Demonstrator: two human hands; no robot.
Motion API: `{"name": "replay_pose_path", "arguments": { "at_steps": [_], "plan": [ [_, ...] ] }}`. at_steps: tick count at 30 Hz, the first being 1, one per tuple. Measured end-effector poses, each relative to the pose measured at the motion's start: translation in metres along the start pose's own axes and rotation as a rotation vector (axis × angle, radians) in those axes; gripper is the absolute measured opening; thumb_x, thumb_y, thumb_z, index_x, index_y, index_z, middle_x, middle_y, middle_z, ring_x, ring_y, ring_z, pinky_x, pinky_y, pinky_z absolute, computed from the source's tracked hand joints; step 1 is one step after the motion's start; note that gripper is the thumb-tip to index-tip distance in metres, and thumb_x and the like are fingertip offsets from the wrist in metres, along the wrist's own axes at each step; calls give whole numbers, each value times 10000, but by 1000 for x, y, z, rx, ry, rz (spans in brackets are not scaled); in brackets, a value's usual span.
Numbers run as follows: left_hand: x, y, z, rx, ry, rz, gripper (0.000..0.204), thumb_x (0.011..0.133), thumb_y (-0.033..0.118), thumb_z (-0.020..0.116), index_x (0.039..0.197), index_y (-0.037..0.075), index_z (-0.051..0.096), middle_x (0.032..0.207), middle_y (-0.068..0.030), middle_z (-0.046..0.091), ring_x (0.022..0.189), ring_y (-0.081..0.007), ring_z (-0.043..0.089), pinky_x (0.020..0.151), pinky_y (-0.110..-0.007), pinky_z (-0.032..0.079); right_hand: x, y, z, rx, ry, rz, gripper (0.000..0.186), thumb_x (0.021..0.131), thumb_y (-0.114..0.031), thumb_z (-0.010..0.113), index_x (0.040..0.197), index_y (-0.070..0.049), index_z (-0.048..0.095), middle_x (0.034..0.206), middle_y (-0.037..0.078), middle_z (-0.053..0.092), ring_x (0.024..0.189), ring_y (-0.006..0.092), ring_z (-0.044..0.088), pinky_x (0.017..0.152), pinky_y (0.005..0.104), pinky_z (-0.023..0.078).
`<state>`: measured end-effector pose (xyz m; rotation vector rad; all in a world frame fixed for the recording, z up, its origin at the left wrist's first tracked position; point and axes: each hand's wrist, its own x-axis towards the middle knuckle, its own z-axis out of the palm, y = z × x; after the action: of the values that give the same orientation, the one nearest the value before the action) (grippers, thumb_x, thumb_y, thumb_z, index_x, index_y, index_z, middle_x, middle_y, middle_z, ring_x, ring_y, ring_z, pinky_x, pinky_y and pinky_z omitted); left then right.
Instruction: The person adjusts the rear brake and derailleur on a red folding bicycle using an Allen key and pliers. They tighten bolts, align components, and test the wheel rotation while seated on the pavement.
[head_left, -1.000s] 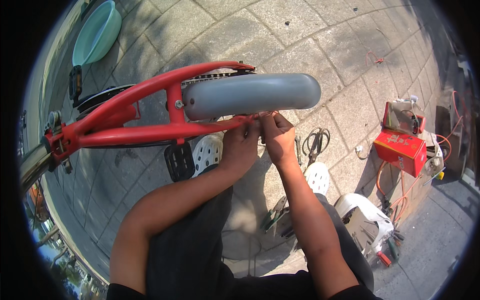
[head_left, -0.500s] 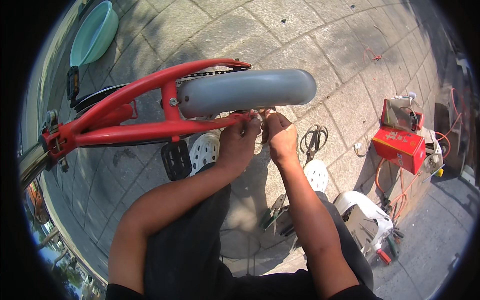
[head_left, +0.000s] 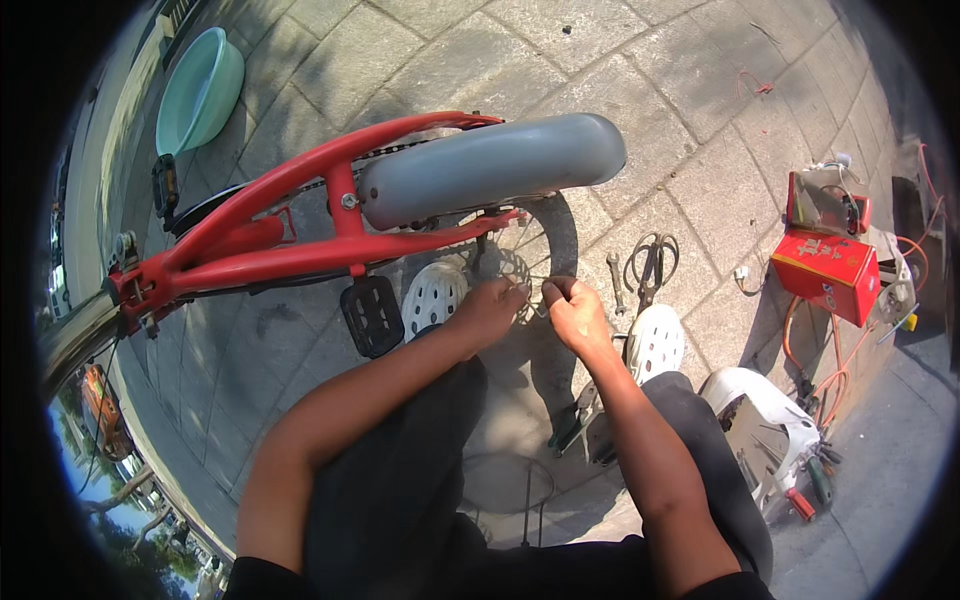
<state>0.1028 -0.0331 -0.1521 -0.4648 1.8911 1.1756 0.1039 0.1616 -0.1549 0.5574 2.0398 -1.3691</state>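
A red bicycle frame [head_left: 290, 255] stretches in from the left, with a grey mudguard [head_left: 490, 165] over its rear wheel. Below the tip of its lower tube, apart from it, my two hands meet fingertip to fingertip. My left hand [head_left: 488, 315] is closed in a pinch, and so is my right hand [head_left: 577, 317]. Between them shows a small, thin, curved metal-looking piece [head_left: 536, 309]; its kind is too small to tell, and the fingers hide much of it. A black pedal [head_left: 371, 315] hangs left of my left hand.
Right of my right hand, a spanner [head_left: 616, 282] and black-handled scissors [head_left: 652, 268] lie on the paving. My white clogs [head_left: 657, 343] stand close by. Farther right are a red box [head_left: 825, 275] and a white holder [head_left: 765, 415] with tools. A green basin [head_left: 202, 92] sits far left.
Both hands have come away from the end of the red lower tube and moved nearer to me. The spanner now shows beside the scissors. The whole view has shifted slightly.
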Motion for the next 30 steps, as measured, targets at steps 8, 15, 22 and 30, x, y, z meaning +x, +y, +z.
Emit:
{"name": "replay_pose_path", "arguments": {
  "at_steps": [8, 15, 22, 30],
  "plan": [
    [-24, 38, -58, -595, 570, 193, 576, 985, 246, 778, 1429, 6, 500, 1114, -118, 676, 982, -165, 659, 860, -334, 541, 1, -22, -7, 38, 33, -34, 393, 984, -319, 659, 1179, 0, 780, 990, 215, 795, 949, 303, 772, 882, 396, 577],
    [-3, 24, -62, -450, 725, 471, 539, 984, 189, 784, 1421, 29, 514, 1038, -84, 659, 961, -184, 656, 839, -378, 517, -10, -36, -6, 66, -48, -85, 372, 1025, -323, 655, 1156, 9, 760, 841, 92, 730, 813, 176, 678, 774, 356, 540],
    [17, -35, -91, -176, 726, 337, 606, 989, 338, 780, 1499, 146, 515, 1406, -70, 585, 1204, -179, 628, 818, -343, 592, -21, -46, -5, -122, -70, -170, 377, 1015, -357, 631, 1143, -30, 771, 919, 177, 765, 868, 253, 741, 824, 392, 567],
    [-20, 36, -74, -765, 541, 270, 419, 983, 142, 784, 1362, 133, 605, 1303, -34, 668, 1253, -188, 622, 965, -451, 570, -21, -76, 6, -208, -115, -329, 384, 1000, -333, 592, 1227, -75, 764, 1098, 256, 767, 1052, 444, 733, 958, 489, 569]
  ]
}}
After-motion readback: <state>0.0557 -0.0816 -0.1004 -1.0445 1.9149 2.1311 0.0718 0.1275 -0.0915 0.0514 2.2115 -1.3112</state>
